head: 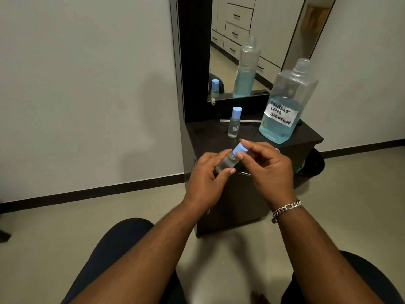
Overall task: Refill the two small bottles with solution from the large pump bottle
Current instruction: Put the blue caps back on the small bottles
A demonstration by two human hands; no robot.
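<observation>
We held a small clear plastic bottle (228, 161) tilted in front of us, just off the front edge of the dark wooden dresser top (306, 137). Our left hand (206, 178) was closed around its body, thumb across the front. Our right hand (266, 165) pinched its light blue cap (239, 149) between thumb and fingertips, the cap pointing toward one o'clock. A silver chain bracelet (286, 210) sat on the right wrist.

At twelve o'clock from the held bottle, a second small clear bottle with a blue cap and a red-and-white label (234, 123) stood upright on the dresser. At two o'clock from our hands stood the large clear square-shouldered bottle (287, 102), its neck open with no pump or cap on it, roughly half full of blue liquid, bearing a white handwritten label reading "CONTACT LENS SOLUTION". Behind both, at twelve o'clock, the black-framed mirror (241, 62) reflected the bottles and some white drawers.
</observation>
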